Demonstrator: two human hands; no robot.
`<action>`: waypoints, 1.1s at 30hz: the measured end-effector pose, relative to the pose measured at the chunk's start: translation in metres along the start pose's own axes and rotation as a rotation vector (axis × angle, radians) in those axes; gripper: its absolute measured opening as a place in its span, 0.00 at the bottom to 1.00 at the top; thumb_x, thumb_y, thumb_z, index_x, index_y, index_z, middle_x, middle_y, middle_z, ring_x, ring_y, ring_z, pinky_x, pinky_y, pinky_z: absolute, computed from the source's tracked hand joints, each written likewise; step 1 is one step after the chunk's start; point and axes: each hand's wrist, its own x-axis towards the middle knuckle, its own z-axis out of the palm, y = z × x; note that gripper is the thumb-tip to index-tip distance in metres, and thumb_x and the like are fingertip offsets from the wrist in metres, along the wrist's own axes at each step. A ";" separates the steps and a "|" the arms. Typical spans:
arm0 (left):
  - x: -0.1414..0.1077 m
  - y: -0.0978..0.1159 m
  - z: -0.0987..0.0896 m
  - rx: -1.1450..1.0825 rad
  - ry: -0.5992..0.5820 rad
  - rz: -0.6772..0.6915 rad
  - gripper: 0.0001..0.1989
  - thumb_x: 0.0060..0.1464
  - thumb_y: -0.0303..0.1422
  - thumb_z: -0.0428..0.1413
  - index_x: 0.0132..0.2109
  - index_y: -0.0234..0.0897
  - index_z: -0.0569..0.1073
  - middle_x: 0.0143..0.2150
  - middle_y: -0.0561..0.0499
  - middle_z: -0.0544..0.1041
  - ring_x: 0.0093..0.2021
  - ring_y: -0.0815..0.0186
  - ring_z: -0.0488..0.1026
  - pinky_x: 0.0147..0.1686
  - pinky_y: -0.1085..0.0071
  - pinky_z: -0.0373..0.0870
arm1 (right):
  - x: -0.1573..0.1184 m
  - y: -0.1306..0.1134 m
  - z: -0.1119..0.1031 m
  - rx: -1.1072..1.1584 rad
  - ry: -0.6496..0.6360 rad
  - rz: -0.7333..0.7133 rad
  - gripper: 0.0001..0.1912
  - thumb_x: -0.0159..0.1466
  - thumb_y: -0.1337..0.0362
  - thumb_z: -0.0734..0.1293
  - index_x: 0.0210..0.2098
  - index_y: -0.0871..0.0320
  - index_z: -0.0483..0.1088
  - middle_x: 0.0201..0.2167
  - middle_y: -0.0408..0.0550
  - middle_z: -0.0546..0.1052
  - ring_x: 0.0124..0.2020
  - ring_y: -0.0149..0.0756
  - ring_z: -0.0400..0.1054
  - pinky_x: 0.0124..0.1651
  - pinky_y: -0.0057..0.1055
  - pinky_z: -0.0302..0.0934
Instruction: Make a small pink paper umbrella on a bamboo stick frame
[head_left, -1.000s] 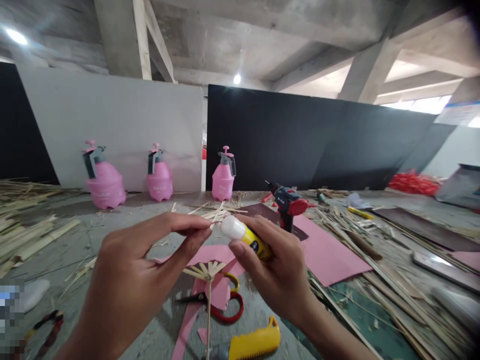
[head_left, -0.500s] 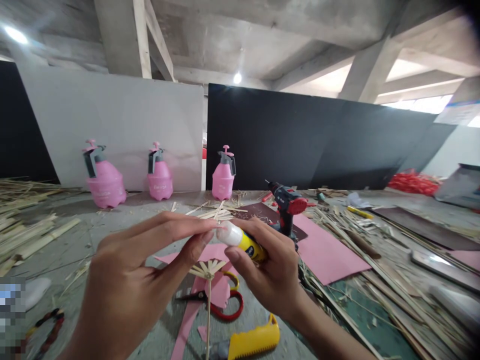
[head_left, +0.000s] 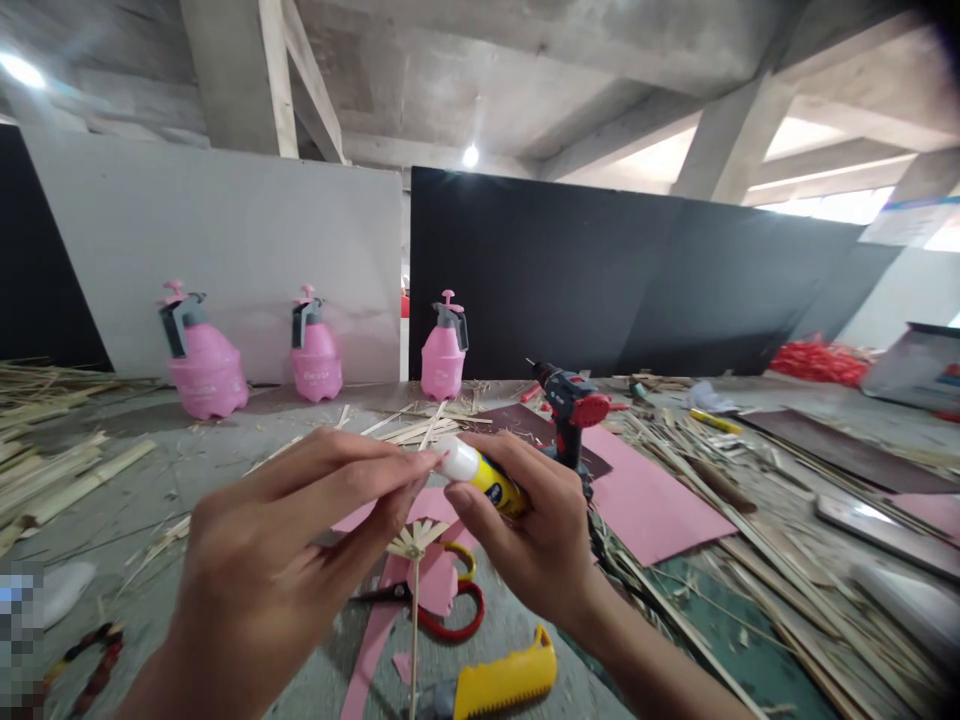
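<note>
My right hand [head_left: 536, 530] is wrapped round a yellow glue stick [head_left: 493, 487], its white end pointing left. At that white end, which has a small pink mark on it, the fingertips of my left hand [head_left: 292, 540] are pinched together. Whatever they hold is too small to make out. Below the hands stands a thin bamboo stick [head_left: 415, 630] topped by a fan of short bamboo strips [head_left: 417, 537]. Red and yellow scissors [head_left: 454, 612] lie open beside it, over pink paper pieces [head_left: 435, 575]. Nearer me is a yellow-handled saw-like tool [head_left: 506, 680], partly out of view.
A cordless drill [head_left: 574, 405] stands beyond my right hand, by a pink sheet [head_left: 652, 500]. Three pink spray bottles [head_left: 206, 370] line the back. Bamboo strips [head_left: 67, 480] litter both sides. A beaded bracelet [head_left: 97, 665] lies at the lower left.
The pinched left fingertips have closed further at the glue stick's white end, covering part of it. Both hands and the glue stick have shifted very little.
</note>
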 end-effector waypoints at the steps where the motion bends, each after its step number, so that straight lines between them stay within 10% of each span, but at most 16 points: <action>1: 0.000 0.001 -0.001 0.008 -0.005 0.014 0.07 0.65 0.28 0.56 0.45 0.45 0.77 0.41 0.59 0.81 0.37 0.73 0.77 0.42 0.78 0.75 | 0.000 0.000 0.000 0.000 0.000 0.003 0.09 0.66 0.64 0.70 0.45 0.58 0.74 0.32 0.42 0.77 0.29 0.29 0.68 0.34 0.28 0.63; 10: -0.004 -0.002 -0.005 0.093 -0.082 0.064 0.09 0.68 0.30 0.52 0.48 0.45 0.77 0.44 0.55 0.81 0.43 0.67 0.79 0.46 0.71 0.75 | 0.001 0.001 0.001 -0.010 -0.009 0.044 0.08 0.66 0.63 0.71 0.44 0.57 0.75 0.32 0.42 0.77 0.30 0.30 0.69 0.34 0.28 0.63; 21: 0.003 -0.011 0.001 -0.036 -0.161 -0.329 0.04 0.60 0.40 0.60 0.42 0.51 0.77 0.35 0.63 0.83 0.31 0.68 0.79 0.35 0.73 0.78 | 0.003 0.003 0.000 0.237 -0.050 0.265 0.04 0.62 0.64 0.73 0.38 0.54 0.77 0.26 0.38 0.77 0.24 0.27 0.68 0.26 0.23 0.62; 33: 0.001 -0.011 0.003 -0.058 -0.211 -0.313 0.02 0.60 0.39 0.60 0.41 0.50 0.77 0.37 0.62 0.83 0.32 0.68 0.78 0.37 0.73 0.76 | 0.005 0.004 0.000 0.179 -0.087 0.240 0.05 0.63 0.64 0.71 0.33 0.59 0.78 0.28 0.44 0.80 0.27 0.32 0.71 0.31 0.28 0.66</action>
